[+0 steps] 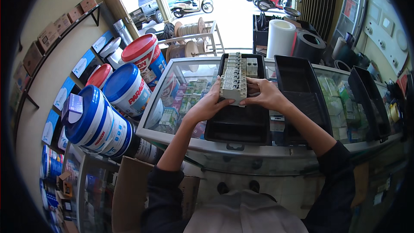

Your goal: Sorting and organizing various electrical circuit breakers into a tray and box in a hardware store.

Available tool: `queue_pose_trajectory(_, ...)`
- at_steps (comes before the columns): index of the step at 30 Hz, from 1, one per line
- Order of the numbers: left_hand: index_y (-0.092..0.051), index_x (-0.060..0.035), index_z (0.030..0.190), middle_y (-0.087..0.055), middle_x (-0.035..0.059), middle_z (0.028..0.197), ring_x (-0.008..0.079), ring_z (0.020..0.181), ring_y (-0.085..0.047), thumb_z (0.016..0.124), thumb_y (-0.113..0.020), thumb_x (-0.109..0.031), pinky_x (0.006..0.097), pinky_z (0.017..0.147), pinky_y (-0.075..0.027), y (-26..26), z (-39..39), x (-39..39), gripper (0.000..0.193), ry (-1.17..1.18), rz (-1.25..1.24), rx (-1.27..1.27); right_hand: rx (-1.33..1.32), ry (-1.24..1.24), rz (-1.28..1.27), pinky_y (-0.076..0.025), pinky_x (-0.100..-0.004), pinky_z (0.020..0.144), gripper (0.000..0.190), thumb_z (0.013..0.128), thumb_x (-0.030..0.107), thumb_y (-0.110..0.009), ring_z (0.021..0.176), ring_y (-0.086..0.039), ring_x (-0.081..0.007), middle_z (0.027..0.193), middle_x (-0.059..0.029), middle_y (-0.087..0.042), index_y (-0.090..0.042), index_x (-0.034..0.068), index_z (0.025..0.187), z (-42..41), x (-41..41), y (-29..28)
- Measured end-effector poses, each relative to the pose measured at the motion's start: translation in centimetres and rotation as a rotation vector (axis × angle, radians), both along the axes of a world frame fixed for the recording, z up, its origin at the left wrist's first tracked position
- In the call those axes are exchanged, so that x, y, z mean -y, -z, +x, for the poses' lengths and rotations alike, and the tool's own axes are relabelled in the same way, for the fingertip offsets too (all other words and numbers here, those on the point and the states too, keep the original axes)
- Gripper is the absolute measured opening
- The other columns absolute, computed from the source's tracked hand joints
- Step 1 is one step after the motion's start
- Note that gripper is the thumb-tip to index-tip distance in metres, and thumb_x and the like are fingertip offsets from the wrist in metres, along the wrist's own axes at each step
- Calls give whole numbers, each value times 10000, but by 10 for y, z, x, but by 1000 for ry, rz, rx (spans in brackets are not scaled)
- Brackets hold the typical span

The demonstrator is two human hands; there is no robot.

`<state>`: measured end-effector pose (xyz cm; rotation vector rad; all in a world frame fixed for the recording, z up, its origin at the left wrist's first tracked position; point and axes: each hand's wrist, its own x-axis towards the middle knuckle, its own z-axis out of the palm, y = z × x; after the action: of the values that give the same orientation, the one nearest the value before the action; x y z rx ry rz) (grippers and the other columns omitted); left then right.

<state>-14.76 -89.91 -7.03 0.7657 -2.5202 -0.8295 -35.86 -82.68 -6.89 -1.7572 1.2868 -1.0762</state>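
Both my hands grip a row of white miniature circuit breakers over a black plastic tray. My left hand presses the row's left side, its thumb at the near end. On the opposite side, my right hand has its thumb by the near right corner, with some fingers hidden behind the palm. A few more white breakers stand at the tray's far right, beyond my right hand. The tray lies on the glass top of a display counter.
A second black tray lies on the counter to the right, and another beyond it. Paint buckets crowd the counter's left side. White and black rolls stand behind it. An open cardboard box is at the lower left.
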Motion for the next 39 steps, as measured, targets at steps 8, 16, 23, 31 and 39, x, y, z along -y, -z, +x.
queue_pose_trajectory(8,-10,150,1331,-158,315,1393,306,1330,-177,840,-595,-322,315,1073,-165,-6,-4,-6,897,-3,21,3,-126,32,-44,-441,-314,910,863,618,261,-799,1020,-580,-239,1073,-236,-583,-357,-159,1229,-2,-9,-10)
queue_pose_trajectory(16,-35,111,1353,-187,289,1400,334,1327,-171,834,-613,-296,359,1060,-205,1,33,-31,876,-100,193,-287,-691,247,-280,-375,-379,962,779,670,291,-743,1123,-478,-356,1215,-258,-471,-383,-45,1273,16,-106,-58)
queue_pose_trajectory(23,-150,-42,1402,-351,200,1343,319,1258,-335,843,-606,-161,380,1009,-295,6,105,-117,731,-498,284,-743,-126,35,-414,-491,-332,795,373,654,45,-732,960,-587,-260,1134,-145,-557,-644,45,1017,73,-146,-54)
queue_pose_trajectory(31,-331,-23,1326,-478,148,1220,214,1117,-483,848,-586,-79,288,903,-417,38,229,-239,545,-1111,111,-855,-10,-370,-228,-488,-295,767,274,660,-28,-687,896,-613,-214,1034,-107,-606,-668,42,924,170,-130,0)
queue_pose_trajectory(39,-506,17,1165,-573,113,1079,158,984,-555,850,-594,-121,261,846,-440,104,360,-349,355,-1581,61,-861,-117,-604,52,-473,-301,771,247,705,36,-675,902,-613,-204,1017,-93,-626,-658,45,951,286,-123,58)
